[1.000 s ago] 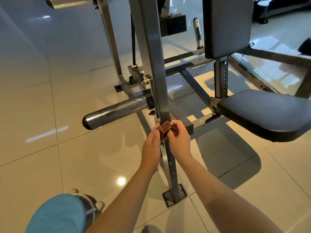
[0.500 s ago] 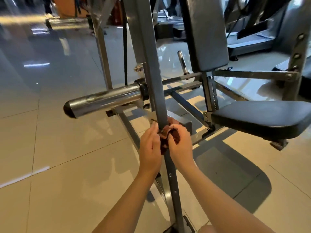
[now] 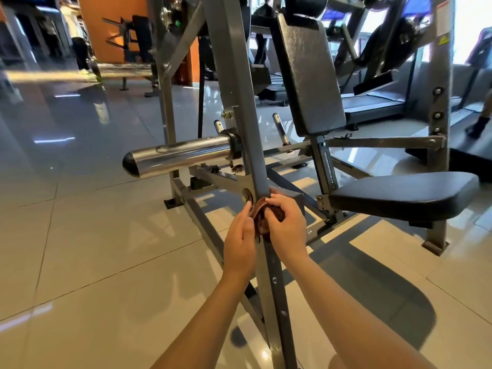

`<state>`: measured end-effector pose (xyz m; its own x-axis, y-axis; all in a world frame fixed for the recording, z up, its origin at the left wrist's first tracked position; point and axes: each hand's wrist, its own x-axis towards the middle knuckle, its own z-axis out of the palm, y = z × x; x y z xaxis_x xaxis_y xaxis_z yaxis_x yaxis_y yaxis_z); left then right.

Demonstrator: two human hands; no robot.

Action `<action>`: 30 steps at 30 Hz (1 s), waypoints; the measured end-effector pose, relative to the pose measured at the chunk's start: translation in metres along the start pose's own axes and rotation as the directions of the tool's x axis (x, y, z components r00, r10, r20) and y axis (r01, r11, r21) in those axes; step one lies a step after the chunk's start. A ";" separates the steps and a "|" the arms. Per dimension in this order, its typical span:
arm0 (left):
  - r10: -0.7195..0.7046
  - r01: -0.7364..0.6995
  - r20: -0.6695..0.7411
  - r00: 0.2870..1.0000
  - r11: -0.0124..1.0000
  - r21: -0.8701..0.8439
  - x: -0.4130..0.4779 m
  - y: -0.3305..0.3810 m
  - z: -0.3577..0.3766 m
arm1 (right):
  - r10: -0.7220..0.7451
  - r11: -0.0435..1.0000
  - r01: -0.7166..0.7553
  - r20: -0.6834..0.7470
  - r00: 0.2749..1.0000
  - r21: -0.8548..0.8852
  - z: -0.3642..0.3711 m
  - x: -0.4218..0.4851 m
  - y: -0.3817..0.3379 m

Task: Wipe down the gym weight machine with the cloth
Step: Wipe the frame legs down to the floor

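A grey steel weight machine fills the view, its slanted upright post (image 3: 239, 107) running down to the floor in front of me. A brown cloth (image 3: 260, 217) is wrapped round that post just below a round bolt. My left hand (image 3: 239, 241) presses the cloth against the post's left side with fairly straight fingers. On the right side, my right hand (image 3: 286, 225) grips the bunched cloth with curled fingers. Most of the cloth is hidden between the two hands.
A chrome weight-plate sleeve (image 3: 175, 157) juts out to the left just above my hands. The black seat (image 3: 404, 194) and back pad (image 3: 308, 75) stand to the right. Treadmills (image 3: 372, 102) and other machines lie behind, on a glossy tiled floor (image 3: 93, 249), with people at the far left.
My head has lifted, so more of the gym shows. Both hands have stayed wrapped round the post with the cloth, sliding slightly along it near the bolt.
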<state>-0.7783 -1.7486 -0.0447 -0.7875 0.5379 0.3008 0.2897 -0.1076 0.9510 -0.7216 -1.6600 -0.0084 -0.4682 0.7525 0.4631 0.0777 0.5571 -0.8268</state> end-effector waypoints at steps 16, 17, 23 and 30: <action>0.070 -0.073 0.039 0.997 0.994 0.081 0.018 0.020 -0.002 | -0.152 0.987 0.151 -0.010 0.988 -0.056 0.000 0.030 -0.029; 0.063 -0.066 0.043 0.997 0.996 0.063 0.019 0.022 -0.004 | -0.180 0.983 0.179 -0.035 0.983 -0.038 0.006 0.034 -0.034; 0.026 -0.031 0.062 0.998 0.997 0.074 0.008 0.010 -0.001 | -0.055 0.996 0.052 -0.037 0.998 -0.078 0.003 -0.010 0.003; 0.084 -0.081 -0.016 0.996 0.986 0.145 0.017 0.026 -0.001 | -0.085 0.996 0.085 -0.010 0.996 -0.002 0.001 0.041 -0.035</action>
<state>-0.7848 -1.7435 -0.0145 -0.7689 0.5135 0.3809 0.4285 -0.0284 0.9031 -0.7440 -1.6490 0.0394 -0.4639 0.7061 0.5349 0.0395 0.6197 -0.7838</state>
